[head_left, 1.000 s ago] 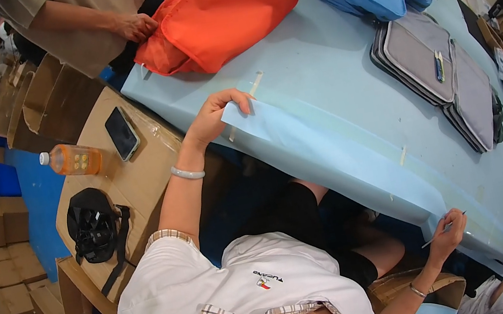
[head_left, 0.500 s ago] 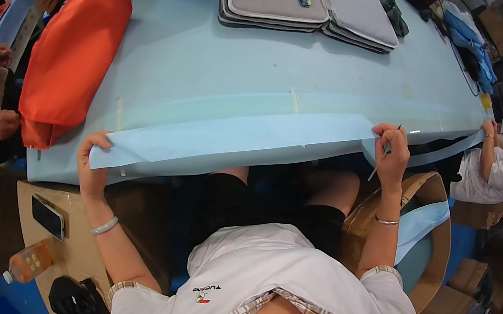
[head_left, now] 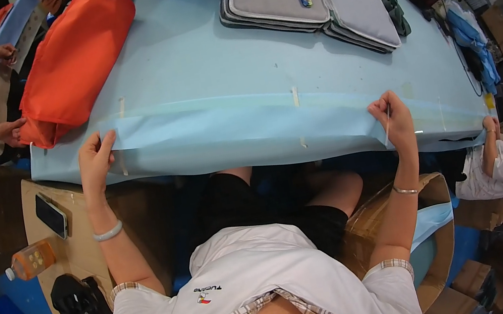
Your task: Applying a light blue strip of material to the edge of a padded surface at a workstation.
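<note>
**Where the table's near edge runs, a light blue strip is found held at both ends**

As recorded in the head view, the light blue strip [head_left: 212,125] is stretched along the near edge of the table [head_left: 199,52]. Its left end is pinched between the thumb and fingers of the left hand [head_left: 94,160]. Its right end is pinched in the fingertips of the right hand [head_left: 396,119], where a slim pale tool [head_left: 387,123] also appears to be held; its kind cannot be told. Pale tape marks [head_left: 295,97] are noted on the table, beside the strip.

The step in hand is judged to be the drawing out and levelling of the strip against the table. An even pull from both hands is judged to be called for next, with the strip laid flat to the edge and the slack near its right end taken up.

On the table's left part, an orange bag [head_left: 77,63] is observed, touched by a co-worker's hand [head_left: 10,133]. Toward the table's far side, grey panels [head_left: 271,2] are stacked. Off the table's near left corner, a phone [head_left: 51,216] and a bottle [head_left: 33,260] are noted.
</note>
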The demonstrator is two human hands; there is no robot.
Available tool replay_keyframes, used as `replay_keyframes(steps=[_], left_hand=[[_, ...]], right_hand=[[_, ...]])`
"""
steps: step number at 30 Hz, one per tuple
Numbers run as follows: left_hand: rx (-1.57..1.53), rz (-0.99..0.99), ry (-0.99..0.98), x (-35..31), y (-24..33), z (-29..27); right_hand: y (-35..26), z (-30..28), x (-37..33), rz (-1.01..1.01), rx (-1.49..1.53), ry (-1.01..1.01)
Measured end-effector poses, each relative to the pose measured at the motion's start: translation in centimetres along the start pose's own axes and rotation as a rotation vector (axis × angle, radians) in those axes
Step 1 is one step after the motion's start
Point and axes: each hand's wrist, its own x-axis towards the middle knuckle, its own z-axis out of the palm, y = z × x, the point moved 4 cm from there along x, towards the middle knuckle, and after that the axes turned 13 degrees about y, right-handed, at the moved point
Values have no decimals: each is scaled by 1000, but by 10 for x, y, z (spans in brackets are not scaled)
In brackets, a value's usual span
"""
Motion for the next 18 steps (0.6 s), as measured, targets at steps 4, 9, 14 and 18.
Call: replay_keyframes(steps=[4,9,14,18], left_hand=[[236,250,78,4,-1,0],[439,360,187,3,7,4],[673,538,380,24,-16,-13],[795,513,412,34,-32,-31]], right_hand=[[-7,19,18,-75,-141,-12],[1,32,27,-90,-230,2],[3,41,26,-172,-270,29],[-6,72,36,-206,-214,-7]])
